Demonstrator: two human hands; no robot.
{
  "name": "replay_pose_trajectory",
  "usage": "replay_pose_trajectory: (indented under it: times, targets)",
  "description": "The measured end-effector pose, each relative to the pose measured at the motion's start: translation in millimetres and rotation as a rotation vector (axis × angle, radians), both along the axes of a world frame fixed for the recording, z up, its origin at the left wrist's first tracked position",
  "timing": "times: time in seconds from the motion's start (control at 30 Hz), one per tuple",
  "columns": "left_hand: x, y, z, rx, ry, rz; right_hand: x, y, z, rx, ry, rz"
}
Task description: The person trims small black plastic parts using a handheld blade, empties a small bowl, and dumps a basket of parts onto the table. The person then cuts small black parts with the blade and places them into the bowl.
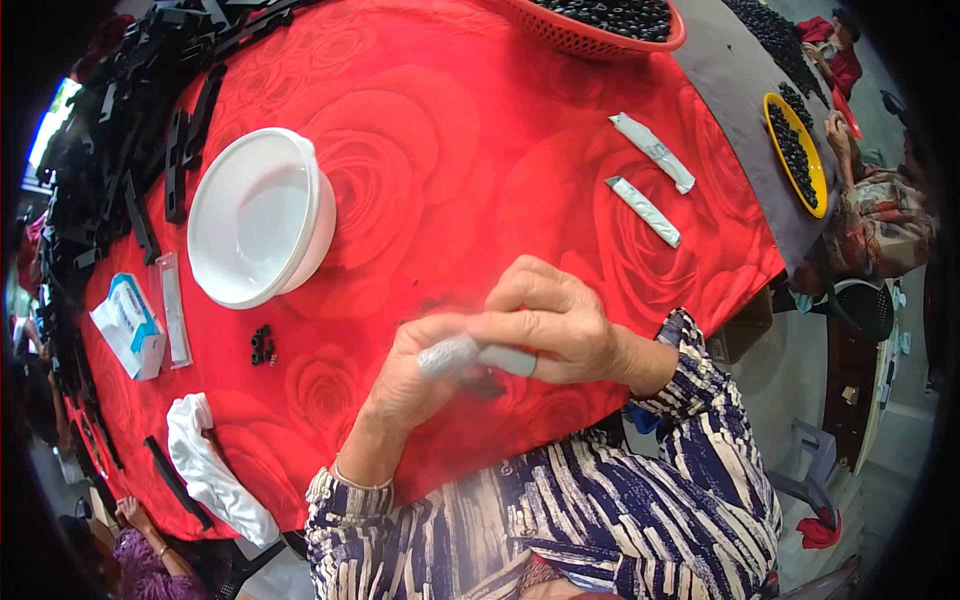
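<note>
My left hand (405, 375) and my right hand (560, 325) meet over the near edge of the red flowered tablecloth (420, 230). Both are closed, fingertips pressed together. Pale grey-white wrapping (447, 356) covers what looks like my left thumb, and a similar covering (508, 360) shows beneath my right fingers. Just below them a small dark shape is smeared by motion; what my fingers pinch is mostly hidden. Left of my hands lies a little cluster of black plastic pieces (262, 346). Beyond it stands a white bowl (322, 235), with nothing seen inside.
Black plastic parts (125, 140) pile up along the left. Nearby are a blue-white packet (130, 325), a clear strip (173, 310), and white cloth (212, 470). Two white-wrapped strips (645, 212) lie right. A red basket (600, 40) and yellow tray (817, 160) hold black pieces; people sit around.
</note>
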State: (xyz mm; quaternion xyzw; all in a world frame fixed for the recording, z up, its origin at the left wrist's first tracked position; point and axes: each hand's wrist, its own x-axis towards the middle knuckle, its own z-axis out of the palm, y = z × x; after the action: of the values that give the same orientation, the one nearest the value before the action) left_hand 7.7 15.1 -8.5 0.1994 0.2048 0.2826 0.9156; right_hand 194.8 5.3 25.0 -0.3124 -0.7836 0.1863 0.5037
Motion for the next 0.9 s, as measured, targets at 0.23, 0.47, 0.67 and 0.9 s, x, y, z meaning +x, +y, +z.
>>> replay_pose_trajectory:
  times: [0.23,0.47,0.67,0.9]
  targets:
    - [5.4,-5.0,3.7,0.007,-0.069,-0.019,-0.5,-5.8,6.7,0.236,-0.113,-0.135]
    - [0.2,-5.3,4.1,0.017,-0.006,-0.02,1.7,-4.6,4.3,0.257,-0.095,-0.084]
    - [-2.3,2.9,3.6,0.026,0.0,-0.136,4.1,-5.0,5.9,0.222,-0.05,-0.024]
    - [6.6,-4.3,2.9,0.042,-0.015,-0.006,12.5,-14.9,9.3,0.332,-0.219,-0.089]
